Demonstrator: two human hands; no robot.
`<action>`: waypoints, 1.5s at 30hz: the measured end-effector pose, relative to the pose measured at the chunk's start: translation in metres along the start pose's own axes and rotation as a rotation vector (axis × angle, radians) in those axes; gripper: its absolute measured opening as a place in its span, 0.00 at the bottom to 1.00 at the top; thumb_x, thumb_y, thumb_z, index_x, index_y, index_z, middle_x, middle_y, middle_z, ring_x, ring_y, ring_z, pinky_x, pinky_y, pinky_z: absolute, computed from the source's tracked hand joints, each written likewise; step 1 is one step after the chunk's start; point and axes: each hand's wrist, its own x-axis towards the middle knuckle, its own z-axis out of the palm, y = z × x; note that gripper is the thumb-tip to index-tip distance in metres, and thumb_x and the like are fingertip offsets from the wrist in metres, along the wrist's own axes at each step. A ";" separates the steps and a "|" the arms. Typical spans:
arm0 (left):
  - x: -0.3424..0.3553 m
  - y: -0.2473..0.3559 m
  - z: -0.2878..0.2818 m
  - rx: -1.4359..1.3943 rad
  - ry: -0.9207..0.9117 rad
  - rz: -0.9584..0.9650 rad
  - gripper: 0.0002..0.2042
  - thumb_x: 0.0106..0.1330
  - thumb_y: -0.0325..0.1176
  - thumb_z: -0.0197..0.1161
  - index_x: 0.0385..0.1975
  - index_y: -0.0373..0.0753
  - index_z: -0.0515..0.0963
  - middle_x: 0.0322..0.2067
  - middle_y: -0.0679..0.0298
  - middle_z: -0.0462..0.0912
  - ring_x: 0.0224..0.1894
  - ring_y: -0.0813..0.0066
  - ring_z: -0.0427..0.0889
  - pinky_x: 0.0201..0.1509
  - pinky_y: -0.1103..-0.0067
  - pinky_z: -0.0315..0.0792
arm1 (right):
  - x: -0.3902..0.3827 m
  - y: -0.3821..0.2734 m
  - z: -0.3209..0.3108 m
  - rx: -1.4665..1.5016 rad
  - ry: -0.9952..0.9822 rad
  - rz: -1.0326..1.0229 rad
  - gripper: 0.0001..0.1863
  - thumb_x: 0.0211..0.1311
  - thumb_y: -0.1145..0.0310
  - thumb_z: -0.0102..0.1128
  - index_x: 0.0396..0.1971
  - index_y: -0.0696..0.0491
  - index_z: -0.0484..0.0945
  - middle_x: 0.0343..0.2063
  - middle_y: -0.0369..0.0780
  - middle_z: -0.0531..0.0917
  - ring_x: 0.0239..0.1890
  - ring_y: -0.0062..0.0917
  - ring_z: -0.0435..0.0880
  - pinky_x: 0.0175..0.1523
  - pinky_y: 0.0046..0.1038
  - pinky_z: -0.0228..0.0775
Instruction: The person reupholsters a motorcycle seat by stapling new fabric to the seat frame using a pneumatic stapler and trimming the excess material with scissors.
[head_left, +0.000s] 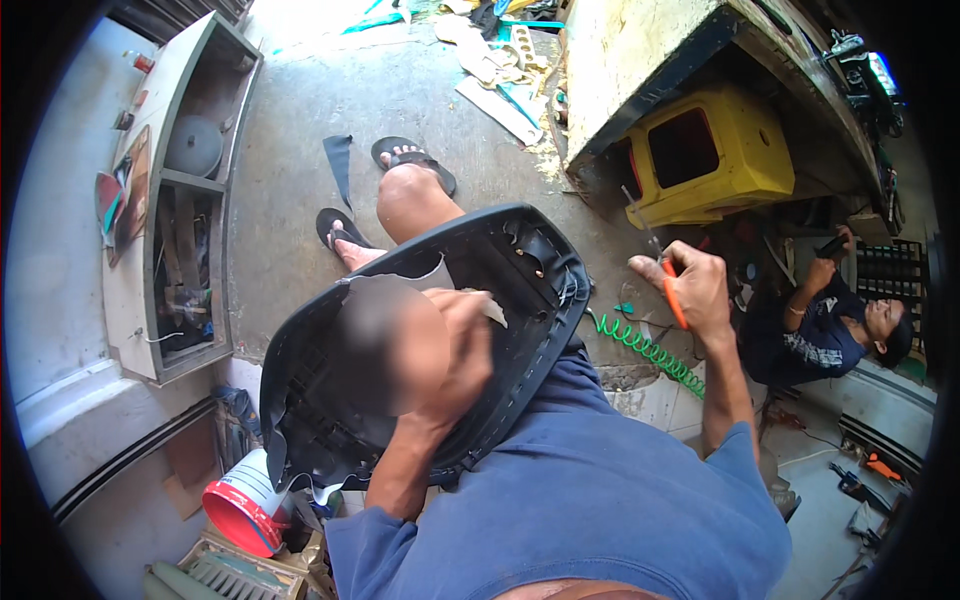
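The left hand (455, 345) lies on the underside of a black seat shell (520, 290), fingers curled and pressing against loose grey covering material (400, 290) near the shell's middle; how tightly it grips that material cannot be told, since part of the area is blurred. The seat shell rests across the person's lap, its long axis running from the lower left, by the red bucket (240, 510), up toward the upper right, where its rounded end points to the yellow box (715, 150). The right hand (695, 290) is held out past that upper-right end, well apart from the shell's rim, closed around an orange-handled tool (672, 295) whose thin metal tip (645, 225) points up and away. So the shell lies to the left of and below the right hand, and the left hand is the nearer one, already touching it. A green coiled hose (650, 352) trails on the floor (300, 130) just below the right hand. Another person (830, 320) sits low at the far right, their hands busy elsewhere.
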 end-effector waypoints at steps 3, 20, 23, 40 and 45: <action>-0.005 -0.023 -0.052 0.398 0.175 -0.094 0.11 0.63 0.19 0.66 0.44 0.36 0.86 0.44 0.56 0.85 0.51 0.59 0.82 0.59 0.67 0.75 | 0.007 0.002 0.015 -0.155 -0.079 0.241 0.32 0.50 0.43 0.81 0.22 0.59 0.75 0.22 0.49 0.81 0.26 0.42 0.80 0.35 0.42 0.72; -0.221 -0.128 -0.273 0.716 0.374 -0.695 0.34 0.72 0.49 0.65 0.73 0.39 0.65 0.74 0.44 0.62 0.78 0.46 0.57 0.80 0.60 0.50 | 0.074 0.075 0.054 0.160 -0.053 0.023 0.23 0.72 0.57 0.66 0.56 0.59 0.82 0.45 0.43 0.89 0.48 0.24 0.86 0.55 0.29 0.75; -0.200 -0.160 -0.276 0.702 -0.050 -0.678 0.42 0.65 0.60 0.68 0.76 0.45 0.64 0.76 0.51 0.62 0.79 0.49 0.56 0.81 0.59 0.45 | 0.046 0.086 0.046 0.015 -0.037 0.066 0.25 0.70 0.53 0.67 0.56 0.57 0.82 0.47 0.46 0.89 0.50 0.31 0.88 0.56 0.32 0.76; -0.071 -0.206 -0.115 0.635 -0.016 -0.819 0.23 0.72 0.51 0.61 0.44 0.33 0.86 0.41 0.46 0.88 0.46 0.42 0.86 0.51 0.56 0.76 | 0.021 0.002 -0.002 -0.145 -0.076 -0.340 0.21 0.65 0.63 0.71 0.53 0.58 0.82 0.42 0.50 0.88 0.45 0.41 0.89 0.52 0.34 0.79; -0.032 -0.095 -0.058 0.389 -0.130 -0.074 0.09 0.62 0.29 0.69 0.42 0.40 0.84 0.42 0.58 0.85 0.50 0.57 0.82 0.57 0.65 0.73 | 0.042 -0.064 -0.003 -0.192 -0.507 -0.665 0.18 0.59 0.66 0.74 0.45 0.59 0.81 0.44 0.49 0.85 0.46 0.46 0.87 0.51 0.40 0.80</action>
